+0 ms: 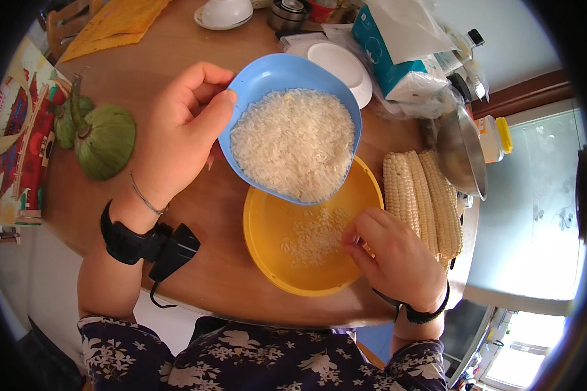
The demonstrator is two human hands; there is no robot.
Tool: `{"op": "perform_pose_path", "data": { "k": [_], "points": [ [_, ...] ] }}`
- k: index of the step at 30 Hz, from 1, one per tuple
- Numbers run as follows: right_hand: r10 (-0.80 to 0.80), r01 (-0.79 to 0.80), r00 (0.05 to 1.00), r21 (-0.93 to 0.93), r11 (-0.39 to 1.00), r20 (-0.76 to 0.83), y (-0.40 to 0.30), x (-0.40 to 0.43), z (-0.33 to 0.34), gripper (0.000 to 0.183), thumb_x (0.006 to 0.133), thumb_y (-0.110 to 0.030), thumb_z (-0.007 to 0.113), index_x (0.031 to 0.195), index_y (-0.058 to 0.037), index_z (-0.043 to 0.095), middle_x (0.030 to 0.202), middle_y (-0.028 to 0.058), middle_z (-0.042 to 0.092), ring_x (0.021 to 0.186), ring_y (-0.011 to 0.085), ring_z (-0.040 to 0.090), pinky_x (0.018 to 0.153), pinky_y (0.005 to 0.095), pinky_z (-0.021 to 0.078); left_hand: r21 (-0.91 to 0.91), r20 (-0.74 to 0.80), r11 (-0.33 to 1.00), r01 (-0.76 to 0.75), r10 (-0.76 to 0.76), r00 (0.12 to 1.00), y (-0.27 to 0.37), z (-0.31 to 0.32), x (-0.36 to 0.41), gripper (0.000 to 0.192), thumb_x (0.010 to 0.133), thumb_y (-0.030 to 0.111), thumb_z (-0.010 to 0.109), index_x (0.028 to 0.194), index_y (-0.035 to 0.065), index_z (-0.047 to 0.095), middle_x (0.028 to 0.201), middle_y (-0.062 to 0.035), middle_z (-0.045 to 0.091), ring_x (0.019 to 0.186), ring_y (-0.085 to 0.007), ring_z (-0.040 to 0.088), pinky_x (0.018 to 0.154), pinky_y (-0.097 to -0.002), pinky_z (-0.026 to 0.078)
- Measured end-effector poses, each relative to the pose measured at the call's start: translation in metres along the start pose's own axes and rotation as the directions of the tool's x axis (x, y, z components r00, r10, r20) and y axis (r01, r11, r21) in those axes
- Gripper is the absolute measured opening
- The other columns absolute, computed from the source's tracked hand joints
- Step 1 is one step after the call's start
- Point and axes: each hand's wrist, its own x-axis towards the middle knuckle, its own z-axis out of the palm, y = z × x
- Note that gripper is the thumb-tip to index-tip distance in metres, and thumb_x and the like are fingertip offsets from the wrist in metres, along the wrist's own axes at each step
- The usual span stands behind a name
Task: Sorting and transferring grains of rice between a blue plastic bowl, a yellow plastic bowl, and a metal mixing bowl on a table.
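My left hand (188,119) grips the left rim of a blue plastic bowl (269,73), thumb on the inside. White long grains, apparently rice (296,141), fill much of this bowl, which is tilted towards me. Below it, partly covered, a yellow round plastic basin (269,249) stands on the table. Loose white grains (318,239) lie scattered on the basin's bottom. Over the basin's right side is my right hand (396,254), with thumb and fingertips pinched together. Whether a grain sits between those fingertips is too small to tell.
Several pale corn cobs (413,200) lie right of the basin, beside a tilted metal bowl (462,151). Green lotus seed pods (103,139) rest at left near a printed box (20,141). Behind are a white kitchen scale (340,68), a tissue pack (386,54) and stacked crockery (223,14).
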Motion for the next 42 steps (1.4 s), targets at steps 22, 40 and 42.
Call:
{"op": "perform_pose_path", "data": {
  "k": [22,40,42],
  "points": [
    [0.103,-0.092,0.991,0.129,0.987,-0.082,0.02,-0.004,-0.01,0.01,0.095,-0.006,0.054,0.104,-0.0014,0.053,0.108,0.0192,0.066,0.093,0.0404,0.063,0.079,0.0418,0.0512,-0.085,-0.062,0.996,0.012,-0.017,0.998,-0.001,-0.003,0.003,0.017,0.099,0.016,0.056,0.108,0.0028,0.06,0.08,0.001,0.064,0.054,-0.0024,0.052,0.042,-0.0188,0.036],
    [-0.042,-0.007,0.974,-0.216,0.976,-0.223,-0.025,-0.013,0.005,0.014,0.076,0.002,0.067,0.088,-0.0027,0.064,0.083,0.0125,0.059,0.077,0.0306,0.06,0.066,0.0381,0.0502,-0.079,0.012,0.997,-0.012,0.013,1.0,0.0,-0.009,0.002,0.022,0.098,0.02,0.058,0.11,0.0012,0.059,0.082,-0.0015,0.065,0.057,-0.0049,0.056,0.045,-0.0196,0.041],
    [-0.133,0.091,0.975,-0.231,0.969,-0.176,-0.03,-0.014,0.01,0.017,0.072,0.003,0.068,0.088,-0.0027,0.065,0.082,0.0114,0.058,0.077,0.0295,0.06,0.066,0.0375,0.0505,-0.093,0.014,0.996,-0.018,0.019,1.0,-0.001,-0.009,0.003,0.023,0.097,0.02,0.058,0.11,0.001,0.059,0.082,-0.0017,0.065,0.057,-0.0049,0.056,0.044,-0.0196,0.041]
  ]
}}
